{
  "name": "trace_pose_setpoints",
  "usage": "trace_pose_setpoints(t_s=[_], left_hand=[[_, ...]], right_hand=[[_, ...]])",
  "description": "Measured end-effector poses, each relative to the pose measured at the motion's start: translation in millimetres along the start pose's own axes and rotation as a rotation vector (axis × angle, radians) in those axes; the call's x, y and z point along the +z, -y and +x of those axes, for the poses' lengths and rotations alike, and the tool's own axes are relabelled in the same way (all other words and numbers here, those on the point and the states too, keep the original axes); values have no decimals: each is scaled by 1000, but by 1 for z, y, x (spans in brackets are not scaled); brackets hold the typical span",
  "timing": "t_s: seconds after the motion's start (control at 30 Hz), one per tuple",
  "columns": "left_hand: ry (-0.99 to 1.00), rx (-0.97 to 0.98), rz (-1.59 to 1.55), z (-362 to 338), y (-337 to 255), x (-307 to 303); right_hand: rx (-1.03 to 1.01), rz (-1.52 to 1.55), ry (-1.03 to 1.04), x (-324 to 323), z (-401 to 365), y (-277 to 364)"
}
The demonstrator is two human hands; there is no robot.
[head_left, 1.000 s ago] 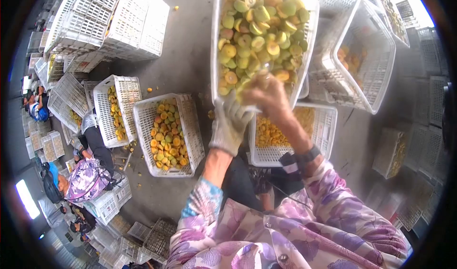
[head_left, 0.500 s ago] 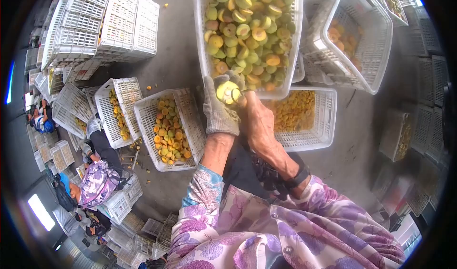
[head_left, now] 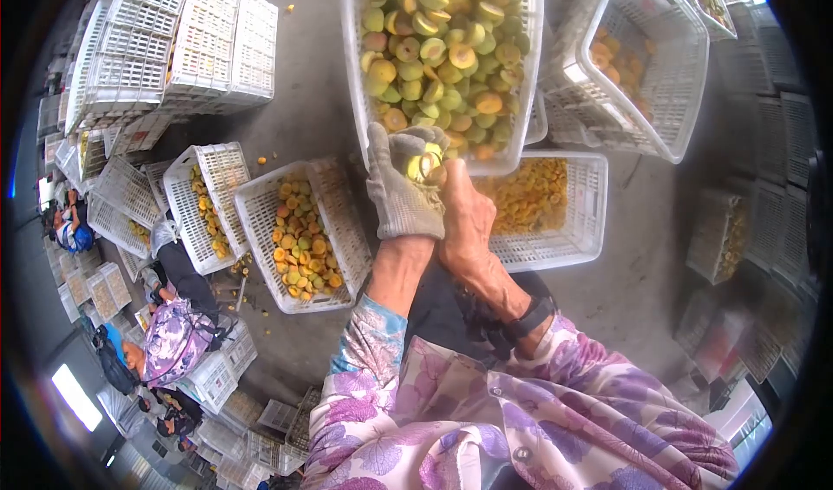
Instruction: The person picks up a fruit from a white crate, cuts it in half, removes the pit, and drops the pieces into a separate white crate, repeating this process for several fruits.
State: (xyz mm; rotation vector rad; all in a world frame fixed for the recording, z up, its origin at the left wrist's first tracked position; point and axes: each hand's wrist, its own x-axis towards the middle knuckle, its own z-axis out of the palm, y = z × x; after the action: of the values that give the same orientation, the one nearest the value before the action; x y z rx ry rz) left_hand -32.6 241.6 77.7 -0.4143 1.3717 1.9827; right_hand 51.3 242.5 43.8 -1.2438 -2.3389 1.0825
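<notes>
My left hand [head_left: 405,182], in a grey knit glove, is closed round a green-yellow, peach-like fruit half [head_left: 423,164], its cut face toward me. Pressed close against that fruit is my bare right hand [head_left: 467,217], its fingers curled tight round a small thin tool, mostly hidden by the fingers. Both hands are at the near edge of a large white crate [head_left: 354,73], which is heaped with green and orange halved fruits [head_left: 438,65].
Below right, a white crate [head_left: 599,203] holds orange fruit pieces. Another crate of halves [head_left: 304,247] stands left. A deep crate [head_left: 685,99] sits upper right, and stacked crates [head_left: 182,39] upper left. A person in a floral top [head_left: 178,334] sits at left.
My right hand has turned and closed in on the fruit half. The dark curved edge seen at the fruit before is now mostly hidden. The view has shifted slightly.
</notes>
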Motion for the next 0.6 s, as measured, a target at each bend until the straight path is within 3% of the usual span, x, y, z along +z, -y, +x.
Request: trace_pose_setpoints(t_s=[0.07, 0.2, 0.4, 0.47, 0.6], left_hand=[[94, -27, -147, -2, -1, 3], [7, -42, -187, -5, -4, 10], [57, 67, -123, -2, 9, 8], [90, 166, 54, -6, 6, 11], [42, 67, -33, 4, 15, 0]], right_hand=[[43, 136, -158, 5, 0, 1], [31, 123, -163, 4, 3, 0], [5, -15, -80, -2, 3, -11], [-29, 59, -11, -13, 4, -8], [46, 80, 90, -12, 8, -20]])
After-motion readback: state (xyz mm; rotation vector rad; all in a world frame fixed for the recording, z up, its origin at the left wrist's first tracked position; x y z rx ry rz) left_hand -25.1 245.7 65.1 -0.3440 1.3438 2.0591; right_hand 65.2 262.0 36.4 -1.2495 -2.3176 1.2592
